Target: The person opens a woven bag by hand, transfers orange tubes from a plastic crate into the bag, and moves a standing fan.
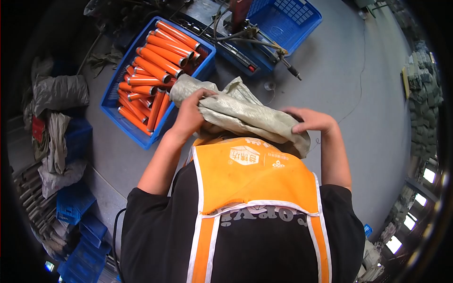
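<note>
A rolled-up, off-white woven sack [240,113] is held across the front of my orange apron [255,170]. My left hand [192,112] is closed on the sack's left end, its fingers over the top. At the other end, my right hand [309,121] grips the sack with the thumb on the near side and the fingers behind, partly hidden. Just beyond my left hand stands a blue plastic crate [153,143] full of orange tubes [153,65] with silvery ends. The sack's left end overlaps the crate's near right side.
A machine with hoses and a thin pointed nozzle [291,70] reaches out ahead. Behind it lies another blue crate [288,26]. Stuffed sacks [61,92] and blue bins [75,203] line the left side. Grey stacked goods [422,104] stand at the far right, beyond grey floor [377,132].
</note>
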A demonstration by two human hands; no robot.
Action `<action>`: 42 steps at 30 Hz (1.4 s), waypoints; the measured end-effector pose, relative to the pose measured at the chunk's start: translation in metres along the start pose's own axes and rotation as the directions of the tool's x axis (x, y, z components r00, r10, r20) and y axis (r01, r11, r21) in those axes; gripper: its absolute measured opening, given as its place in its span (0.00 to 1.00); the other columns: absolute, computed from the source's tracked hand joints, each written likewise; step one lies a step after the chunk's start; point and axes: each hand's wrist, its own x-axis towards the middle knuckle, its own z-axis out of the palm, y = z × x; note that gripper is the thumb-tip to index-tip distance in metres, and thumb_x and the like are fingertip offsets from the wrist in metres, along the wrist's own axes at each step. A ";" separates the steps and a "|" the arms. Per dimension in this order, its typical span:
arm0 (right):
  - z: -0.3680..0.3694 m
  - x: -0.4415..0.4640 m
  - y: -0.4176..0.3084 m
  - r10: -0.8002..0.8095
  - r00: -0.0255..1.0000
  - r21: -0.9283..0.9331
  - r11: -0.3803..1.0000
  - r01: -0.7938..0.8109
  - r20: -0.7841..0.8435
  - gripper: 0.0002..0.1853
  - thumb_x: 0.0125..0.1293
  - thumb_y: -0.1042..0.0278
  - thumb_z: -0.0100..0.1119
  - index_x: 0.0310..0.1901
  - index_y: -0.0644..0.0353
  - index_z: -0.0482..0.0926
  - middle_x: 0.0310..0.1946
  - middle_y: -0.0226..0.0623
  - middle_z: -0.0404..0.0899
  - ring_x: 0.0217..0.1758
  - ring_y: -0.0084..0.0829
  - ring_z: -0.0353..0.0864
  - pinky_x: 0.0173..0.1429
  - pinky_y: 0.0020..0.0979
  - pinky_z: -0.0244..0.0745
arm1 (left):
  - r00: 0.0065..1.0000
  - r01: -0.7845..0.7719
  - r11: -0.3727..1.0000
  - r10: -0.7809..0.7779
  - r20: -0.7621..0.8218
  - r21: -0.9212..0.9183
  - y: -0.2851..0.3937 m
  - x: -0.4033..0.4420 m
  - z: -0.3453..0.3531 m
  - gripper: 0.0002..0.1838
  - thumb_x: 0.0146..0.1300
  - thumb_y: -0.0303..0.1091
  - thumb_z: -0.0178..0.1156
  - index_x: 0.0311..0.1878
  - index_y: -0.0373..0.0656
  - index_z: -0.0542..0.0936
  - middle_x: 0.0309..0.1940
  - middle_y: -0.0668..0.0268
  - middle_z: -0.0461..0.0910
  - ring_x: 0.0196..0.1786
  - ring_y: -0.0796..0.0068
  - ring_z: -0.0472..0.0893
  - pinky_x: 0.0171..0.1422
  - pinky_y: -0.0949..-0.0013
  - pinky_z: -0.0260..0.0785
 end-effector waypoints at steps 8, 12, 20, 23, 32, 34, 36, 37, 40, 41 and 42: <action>0.024 0.076 -0.025 -0.175 0.976 -0.021 0.984 0.179 0.131 0.56 0.48 0.41 0.72 0.71 0.64 0.52 0.67 0.44 0.62 0.70 0.33 0.61 0.73 0.33 0.53 | 0.936 -0.317 0.923 0.267 0.231 0.219 0.042 0.016 0.036 0.21 0.45 0.20 0.67 0.46 0.40 0.76 0.38 0.59 0.78 0.43 0.61 0.79 0.51 0.70 0.70; 0.022 0.062 -0.013 -0.110 0.990 0.145 0.985 0.097 0.088 0.33 0.52 0.64 0.71 0.59 0.63 0.71 0.54 0.38 0.77 0.56 0.26 0.73 0.62 0.29 0.67 | 0.937 -0.343 0.894 0.304 0.170 0.289 0.035 0.016 0.023 0.31 0.38 0.18 0.64 0.52 0.43 0.74 0.45 0.57 0.76 0.50 0.53 0.77 0.55 0.62 0.70; 0.030 0.037 -0.050 -0.659 0.402 -0.554 0.752 0.357 -0.635 0.15 0.45 0.81 0.64 0.38 0.61 0.80 0.39 0.35 0.78 0.42 0.34 0.78 0.49 0.30 0.73 | 0.944 -0.125 0.786 0.283 -0.172 0.605 0.007 0.013 0.035 0.57 0.41 0.23 0.68 0.75 0.44 0.47 0.64 0.50 0.67 0.66 0.56 0.68 0.69 0.63 0.60; 0.040 0.031 -0.050 -0.763 0.459 -0.696 0.626 0.352 -0.455 0.19 0.43 0.80 0.66 0.41 0.58 0.79 0.43 0.38 0.78 0.45 0.39 0.77 0.49 0.33 0.74 | 0.980 0.188 0.952 -0.165 -0.110 0.241 0.003 0.019 0.023 0.54 0.46 0.28 0.70 0.73 0.35 0.47 0.57 0.45 0.73 0.61 0.55 0.74 0.63 0.64 0.66; 0.039 0.032 -0.057 -0.608 0.692 -0.690 0.690 0.219 -0.389 0.49 0.44 0.58 0.73 0.67 0.63 0.59 0.61 0.54 0.69 0.66 0.51 0.65 0.72 0.44 0.57 | 0.883 0.272 0.959 -0.283 0.375 0.083 0.014 0.035 0.014 0.15 0.55 0.32 0.58 0.43 0.34 0.82 0.33 0.70 0.83 0.38 0.83 0.77 0.46 0.75 0.70; 0.048 0.046 -0.062 -0.608 0.716 -0.701 0.673 0.236 -0.343 0.54 0.42 0.55 0.74 0.70 0.61 0.55 0.59 0.55 0.70 0.66 0.52 0.65 0.72 0.44 0.56 | 0.790 0.328 0.944 -0.288 0.540 0.023 0.022 0.051 0.019 0.14 0.54 0.32 0.59 0.40 0.33 0.82 0.31 0.70 0.82 0.36 0.83 0.77 0.44 0.74 0.70; 0.054 0.069 -0.035 -0.406 0.848 -0.628 0.770 0.115 -0.342 0.45 0.46 0.59 0.72 0.66 0.61 0.63 0.56 0.49 0.75 0.64 0.44 0.70 0.70 0.40 0.61 | 0.775 0.249 0.964 -0.259 0.576 0.097 0.037 0.063 0.022 0.12 0.54 0.32 0.59 0.36 0.32 0.82 0.26 0.68 0.81 0.30 0.82 0.76 0.40 0.73 0.71; 0.049 0.077 -0.019 -0.405 0.848 -0.628 0.770 0.113 -0.343 0.45 0.46 0.59 0.72 0.66 0.61 0.63 0.56 0.49 0.75 0.64 0.44 0.70 0.70 0.40 0.61 | 0.749 0.220 0.940 -0.334 0.573 0.260 0.047 0.071 0.024 0.13 0.54 0.33 0.61 0.39 0.32 0.81 0.30 0.65 0.81 0.34 0.80 0.77 0.42 0.72 0.71; 0.024 0.092 0.022 -0.160 0.940 0.268 0.932 0.245 -0.301 0.22 0.56 0.71 0.65 0.54 0.61 0.78 0.50 0.36 0.80 0.54 0.25 0.75 0.61 0.32 0.70 | 0.923 -0.042 0.919 -0.116 0.368 0.393 0.021 0.073 0.030 0.19 0.55 0.37 0.65 0.47 0.35 0.79 0.41 0.59 0.79 0.43 0.73 0.77 0.48 0.69 0.71; 0.016 0.091 0.027 -0.079 0.884 0.403 0.869 0.288 -0.461 0.21 0.58 0.69 0.62 0.55 0.62 0.77 0.50 0.38 0.80 0.54 0.28 0.76 0.61 0.34 0.70 | 0.963 -0.266 0.867 0.220 0.156 0.421 0.011 0.074 0.031 0.23 0.56 0.38 0.67 0.52 0.37 0.77 0.48 0.56 0.77 0.50 0.68 0.77 0.52 0.67 0.71; 0.008 0.089 0.032 0.031 0.805 0.517 0.781 0.350 -0.593 0.20 0.61 0.68 0.59 0.55 0.62 0.77 0.51 0.40 0.80 0.54 0.30 0.77 0.61 0.35 0.71 | 0.974 -0.226 0.906 0.221 0.055 0.357 0.014 0.071 0.026 0.30 0.55 0.42 0.68 0.60 0.41 0.72 0.60 0.57 0.68 0.60 0.63 0.72 0.58 0.65 0.68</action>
